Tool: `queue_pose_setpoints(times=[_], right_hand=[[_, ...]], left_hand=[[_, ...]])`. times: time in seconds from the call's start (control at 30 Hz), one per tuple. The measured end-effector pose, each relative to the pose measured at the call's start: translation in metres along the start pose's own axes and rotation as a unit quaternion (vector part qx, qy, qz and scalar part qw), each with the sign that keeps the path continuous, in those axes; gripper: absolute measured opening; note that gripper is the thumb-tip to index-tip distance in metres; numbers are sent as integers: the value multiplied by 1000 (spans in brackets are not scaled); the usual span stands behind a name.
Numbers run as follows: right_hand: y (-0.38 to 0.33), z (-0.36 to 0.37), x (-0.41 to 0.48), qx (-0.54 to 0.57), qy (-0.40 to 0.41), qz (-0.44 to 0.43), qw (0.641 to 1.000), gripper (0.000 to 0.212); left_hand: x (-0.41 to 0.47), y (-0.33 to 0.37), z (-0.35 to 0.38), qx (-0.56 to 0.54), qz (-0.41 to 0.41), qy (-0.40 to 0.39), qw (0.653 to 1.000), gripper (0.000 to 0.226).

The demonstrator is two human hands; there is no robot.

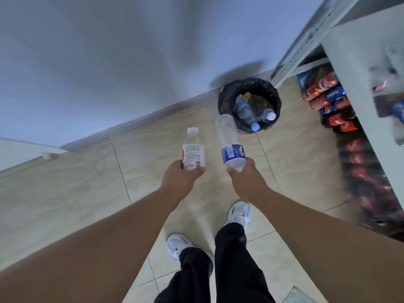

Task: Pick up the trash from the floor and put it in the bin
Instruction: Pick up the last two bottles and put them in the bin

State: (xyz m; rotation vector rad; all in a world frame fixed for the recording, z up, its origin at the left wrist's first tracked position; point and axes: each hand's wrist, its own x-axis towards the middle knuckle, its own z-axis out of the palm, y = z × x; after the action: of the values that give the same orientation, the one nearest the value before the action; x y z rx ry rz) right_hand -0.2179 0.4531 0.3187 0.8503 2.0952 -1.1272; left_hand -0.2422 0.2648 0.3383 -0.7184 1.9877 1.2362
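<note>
Two empty bottles held out before a lined bin

Head view: left hand [179, 179] clamps a clear red-labelled plastic bottle [193, 149]; right hand [244, 180] clamps a clear blue-labelled plastic bottle [229, 143]; round black-bagged bin [225, 99], at one o'clock, holds bottles.

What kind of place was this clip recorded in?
Probably a small shop or its stockroom. Shrink-wrapped packs of cola bottles are stacked on the tiled floor under a metal shelving unit, and a bin lined with a black bag stands by the wall.
</note>
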Motion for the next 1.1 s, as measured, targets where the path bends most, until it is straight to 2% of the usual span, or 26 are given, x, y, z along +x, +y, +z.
queue_pose_setpoints(times=[0.2, 0.37, 0.53, 0.73, 0.93, 1.1], right_hand=[[24, -72, 33, 48, 31, 20, 998, 57], [26, -123, 69, 29, 54, 4, 998, 54], [7, -154, 121, 4, 79, 5, 997, 55], [-27, -168, 200, -13, 82, 42, 996, 51], [-43, -157, 271, -62, 37, 83, 994, 55], [-43, -149, 318, -80, 24, 102, 991, 57]], left_hand=[[27, 63, 64, 60, -7, -7, 998, 32], [59, 108, 106, 88, 8, 21, 996, 28], [105, 148, 128, 147, 47, 47, 987, 35], [183, 186, 147, 145, 76, 29, 986, 55], [247, 191, 170, 225, 100, 41, 968, 57], [293, 197, 196, 295, 124, 31, 947, 48]])
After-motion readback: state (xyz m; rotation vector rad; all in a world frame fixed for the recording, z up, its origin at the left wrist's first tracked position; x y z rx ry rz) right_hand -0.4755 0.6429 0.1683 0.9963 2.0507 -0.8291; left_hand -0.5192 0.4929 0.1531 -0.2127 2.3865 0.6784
